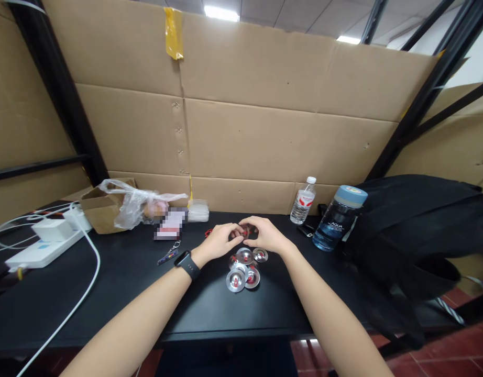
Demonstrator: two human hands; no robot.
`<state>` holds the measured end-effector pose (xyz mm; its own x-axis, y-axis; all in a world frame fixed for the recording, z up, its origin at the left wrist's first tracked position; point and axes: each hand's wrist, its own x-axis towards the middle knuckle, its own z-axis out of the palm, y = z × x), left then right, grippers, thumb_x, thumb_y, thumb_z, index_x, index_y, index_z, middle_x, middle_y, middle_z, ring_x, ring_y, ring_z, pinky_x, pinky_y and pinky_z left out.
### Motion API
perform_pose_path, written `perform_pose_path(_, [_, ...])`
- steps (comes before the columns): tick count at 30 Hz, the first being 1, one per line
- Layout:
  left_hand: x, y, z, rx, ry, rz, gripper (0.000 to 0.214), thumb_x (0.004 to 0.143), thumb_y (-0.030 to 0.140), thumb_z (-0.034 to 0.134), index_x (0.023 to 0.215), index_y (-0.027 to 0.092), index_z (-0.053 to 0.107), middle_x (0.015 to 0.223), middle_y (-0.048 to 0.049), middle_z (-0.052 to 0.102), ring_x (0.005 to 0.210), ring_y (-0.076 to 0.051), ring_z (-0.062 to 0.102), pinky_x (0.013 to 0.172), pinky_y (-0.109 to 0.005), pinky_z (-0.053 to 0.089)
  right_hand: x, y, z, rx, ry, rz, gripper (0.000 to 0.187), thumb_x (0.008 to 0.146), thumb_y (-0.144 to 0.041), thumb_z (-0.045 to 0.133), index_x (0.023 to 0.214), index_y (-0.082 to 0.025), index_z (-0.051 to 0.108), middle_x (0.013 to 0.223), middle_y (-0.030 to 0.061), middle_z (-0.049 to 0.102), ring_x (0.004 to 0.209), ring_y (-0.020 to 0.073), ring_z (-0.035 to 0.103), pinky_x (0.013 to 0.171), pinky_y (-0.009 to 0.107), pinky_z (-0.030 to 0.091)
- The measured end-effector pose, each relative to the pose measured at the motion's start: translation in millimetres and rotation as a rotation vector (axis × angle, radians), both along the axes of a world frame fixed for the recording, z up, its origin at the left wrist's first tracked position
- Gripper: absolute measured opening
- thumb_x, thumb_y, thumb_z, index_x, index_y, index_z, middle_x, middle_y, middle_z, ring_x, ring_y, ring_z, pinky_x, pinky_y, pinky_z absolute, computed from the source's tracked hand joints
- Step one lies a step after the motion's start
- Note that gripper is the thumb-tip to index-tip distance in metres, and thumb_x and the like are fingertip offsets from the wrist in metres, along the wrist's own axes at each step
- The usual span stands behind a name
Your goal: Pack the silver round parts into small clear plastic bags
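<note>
Can read "AQUA" on one blue-lidded bottle; cannot make out red label on one clear bottle. Can count at least six silver discs with red centres, heaped on bench. See one more disc, partly hidden, gripped between left hand and right hand, both half-curled, just beyond others.

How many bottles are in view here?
2: a clear bottle with a white cap near the cardboard wall, and a blue-lidded bottle to its right, beside the black bag.
</note>
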<state>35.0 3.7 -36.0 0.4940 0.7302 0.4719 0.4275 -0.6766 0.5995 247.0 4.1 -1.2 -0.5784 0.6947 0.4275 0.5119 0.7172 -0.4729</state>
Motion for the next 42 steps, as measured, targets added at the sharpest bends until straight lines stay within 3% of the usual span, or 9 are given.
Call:
perform_pose_path(4, [2.5,0.4,-1.1,-0.102,-0.102,0.037,0.021,0.093,0.036,0.058,0.096,0.018,0.07,0.095,-0.0038,0.075,0.086,-0.018,0.068,0.08,-0.028,0.052,-9.9,-2.3,-6.3,-0.049,0.128,0.036,0.054,0.069,-0.013,0.074,0.12,-0.026,0.064,0.113,0.0048,0.067,0.1,0.0211,0.065,0.09,0.036,0.053])
perform_pose_path(9, [2.1,2.0,-0.3,-0.098,-0.085,0.012,0.019,0.093,0.033,0.058,0.092,0.019,0.071,0.094,-0.0021,0.076,0.085,-0.018,0.069,0.082,-0.027,0.05,-10.4,2.1,-16.6,-0.259,0.305,0.149,0.053,0.067,-0.012,0.071,0.117,-0.022,0.06,0.111,0.0041,0.064,0.094,0.017,0.066,0.091,0.034,0.055])
perform_pose_path(15, [-0.6,5.4,-0.9,-0.096,-0.063,0.015,0.021,0.094,0.034,0.056,0.093,0.02,0.071,0.095,-0.0025,0.077,0.086,-0.018,0.069,0.078,-0.026,0.049,-5.3,8.3,-21.0,-0.336,0.319,0.164,0.049,0.066,-0.011,0.07,0.112,-0.021,0.058,0.11,0.0033,0.062,0.093,0.0159,0.067,0.09,0.032,0.055])
perform_pose_path(21, [-25.5,16.3,5.3,-0.004,0.166,0.15,0.013,0.087,0.025,0.059,0.088,0.02,0.071,0.085,-0.0031,0.076,0.075,-0.018,0.067,0.071,-0.027,0.046,25.9,26.8,-19.6,-0.13,0.07,-0.067,0.047,0.062,-0.01,0.073,0.107,-0.021,0.066,0.105,0.0031,0.061,0.086,0.0152,0.063,0.076,0.027,0.053])
perform_pose_path(26, [-46.8,22.0,10.3,0.131,0.365,0.301,0.01,0.081,0.017,0.063,0.087,0.021,0.069,0.086,-0.003,0.073,0.082,-0.021,0.067,0.086,-0.034,0.044,65.1,47.4,-24.6,-0.062,-0.144,-0.352,0.048,0.06,-0.021,0.084,0.106,-0.02,0.069,0.095,0.0021,0.066,0.076,0.015,0.061,0.076,0.028,0.049])
perform_pose_path(28, [-43.6,19.4,10.3,0.122,0.359,0.238,0.009,0.083,0.023,0.064,0.088,0.022,0.071,0.092,-0.0043,0.072,0.086,-0.021,0.066,0.087,-0.033,0.045,75.5,53.6,-30.1,-0.096,-0.194,-0.41,0.048,0.061,-0.026,0.086,0.106,-0.019,0.07,0.096,0.003,0.068,0.076,0.0154,0.062,0.075,0.027,0.049])
perform_pose_path(32, [-18.8,4.1,8.1,0.04,0.278,-0.119,0.019,0.087,0.032,0.064,0.098,0.022,0.074,0.097,-0.0047,0.072,0.085,-0.018,0.066,0.079,-0.026,0.048,84.6,59.9,-39.6,-0.153,-0.285,-0.414,0.043,0.063,-0.028,0.087,0.102,-0.018,0.073,0.096,0.0047,0.071,0.081,0.0173,0.065,0.076,0.026,0.048])
perform_pose_path(34, [-5.0,-5.8,6.4,0.038,0.288,-0.222,0.018,0.087,0.033,0.065,0.098,0.023,0.076,0.096,-0.0044,0.072,0.087,-0.018,0.067,0.079,-0.026,0.049,86.1,60.2,-40.5,-0.155,-0.31,-0.417,0.039,0.063,-0.027,0.086,0.099,-0.018,0.074,0.095,0.0048,0.072,0.081,0.0176,0.065,0.075,0.026,0.048])
perform_pose_path(42, [14.9,-24.2,1.2,0.107,0.373,-0.099,0.015,0.09,0.028,0.061,0.083,0.023,0.074,0.089,-0.005,0.073,0.087,-0.022,0.069,0.081,-0.031,0.047,88.0,51.8,-30.6,-0.212,-0.397,-0.599,0.027,0.067,-0.033,0.084,0.088,-0.022,0.071,0.09,0.0043,0.074,0.08,0.0196,0.068,0.068,0.025,0.045])
